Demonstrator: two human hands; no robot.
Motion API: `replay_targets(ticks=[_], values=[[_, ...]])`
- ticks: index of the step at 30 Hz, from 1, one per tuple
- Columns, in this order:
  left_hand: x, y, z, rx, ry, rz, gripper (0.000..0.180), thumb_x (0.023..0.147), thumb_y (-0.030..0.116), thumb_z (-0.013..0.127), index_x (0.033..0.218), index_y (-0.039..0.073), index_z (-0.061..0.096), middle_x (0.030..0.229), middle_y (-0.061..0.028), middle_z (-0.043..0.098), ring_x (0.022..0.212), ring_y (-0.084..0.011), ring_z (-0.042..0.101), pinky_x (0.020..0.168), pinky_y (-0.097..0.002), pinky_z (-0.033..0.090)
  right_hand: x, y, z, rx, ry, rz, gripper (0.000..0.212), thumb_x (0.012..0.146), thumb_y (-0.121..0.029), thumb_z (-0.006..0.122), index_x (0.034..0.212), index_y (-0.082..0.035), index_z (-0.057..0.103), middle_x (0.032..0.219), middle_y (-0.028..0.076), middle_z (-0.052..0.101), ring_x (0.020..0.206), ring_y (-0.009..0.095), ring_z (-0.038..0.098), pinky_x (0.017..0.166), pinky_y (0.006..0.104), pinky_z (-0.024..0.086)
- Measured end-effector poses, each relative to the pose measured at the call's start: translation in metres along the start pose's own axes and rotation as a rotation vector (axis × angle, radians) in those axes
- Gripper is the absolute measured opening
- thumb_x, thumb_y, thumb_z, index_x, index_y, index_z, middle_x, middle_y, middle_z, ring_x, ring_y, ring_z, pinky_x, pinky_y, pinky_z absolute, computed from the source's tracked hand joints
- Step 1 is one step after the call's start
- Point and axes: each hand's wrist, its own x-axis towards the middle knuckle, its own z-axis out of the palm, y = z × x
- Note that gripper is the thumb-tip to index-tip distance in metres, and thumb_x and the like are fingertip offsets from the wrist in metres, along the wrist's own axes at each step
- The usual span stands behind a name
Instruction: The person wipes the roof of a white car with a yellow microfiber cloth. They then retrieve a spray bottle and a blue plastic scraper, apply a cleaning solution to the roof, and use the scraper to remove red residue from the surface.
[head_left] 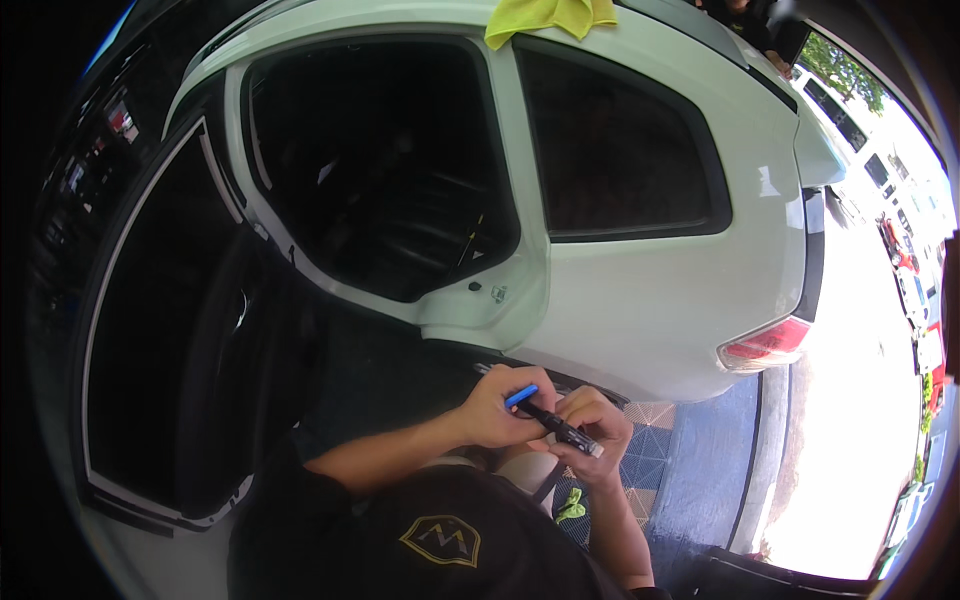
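Note:
In front of my body, both hands are closed round a slim black pen-like tool with a blue end and a pale tip; its exact kind does not show. My left hand grips it near the blue end. My right hand has its fingers bent round the part toward the pale tip. Just beyond my hands stands a white car, its rear side facing me. The car's open rear door is on my left, with dark glass in it.
A yellow-green cloth hangs over the car's roof edge. Another green cloth lies low near my legs, by the patterned floor. A red tail light is at the right. Someone's arm shows behind the car; other vehicles stand outside.

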Motion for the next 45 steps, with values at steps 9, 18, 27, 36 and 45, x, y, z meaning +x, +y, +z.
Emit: replay_targets(ticks=[9,18,27,36,45], values=[[0.057,-0.015,0.025,-0.153,0.046,-0.227,0.024,0.080,0.005,0.083,0.090,0.009,0.061,0.080,0.0033,0.060,0.072,-0.0038,0.052,0.064,-0.0228,0.042,0.034,0.028,-0.058,0.108,-0.196,0.147,0.053,0.069,-0.015,0.098,0.098,-0.009,0.054,0.089,0.008,0.058,0.085,0.020,0.059,0.078,0.0336,0.047],[0.116,0.088,-0.013,-0.044,0.292,-0.440,0.040,0.084,-0.001,0.076,0.119,0.007,0.059,0.108,-0.0012,0.066,0.083,-0.0050,0.059,0.067,-0.0222,0.049,0.168,-0.017,-0.046,0.151,-0.354,0.248,0.064,0.086,-0.007,0.083,0.141,-0.001,0.052,0.121,0.011,0.058,0.098,0.020,0.059,0.090,0.0345,0.051],[0.081,0.155,-0.119,0.197,0.902,-0.510,0.036,0.098,0.013,0.070,0.133,0.007,0.065,0.081,0.0011,0.060,0.063,-0.0026,0.046,0.057,-0.0212,0.036,0.252,-0.033,-0.006,-0.025,-0.395,0.156,0.062,0.086,0.002,0.074,0.146,-0.003,0.056,0.129,0.018,0.066,0.119,0.029,0.063,0.103,0.0370,0.048],[0.134,0.244,-0.342,0.219,1.186,0.100,0.029,0.100,0.008,0.061,0.129,0.002,0.063,0.084,-0.0006,0.060,0.059,-0.0032,0.041,0.055,-0.0214,0.031,0.360,0.023,0.072,-0.190,-0.225,0.133,0.058,0.086,0.004,0.070,0.143,0.000,0.058,0.112,0.017,0.072,0.095,0.024,0.069,0.087,0.0343,0.053],[0.423,0.316,-0.749,1.368,0.427,0.136,0.025,0.101,0.016,0.051,0.111,0.002,0.070,0.082,-0.0093,0.068,0.068,-0.0153,0.056,0.068,-0.0321,0.047,0.575,0.027,0.146,-0.212,-0.274,-0.420,0.067,0.102,-0.040,0.060,0.154,-0.002,0.039,0.093,0.020,0.064,0.064,0.017,0.052,0.054,0.0328,0.043]])
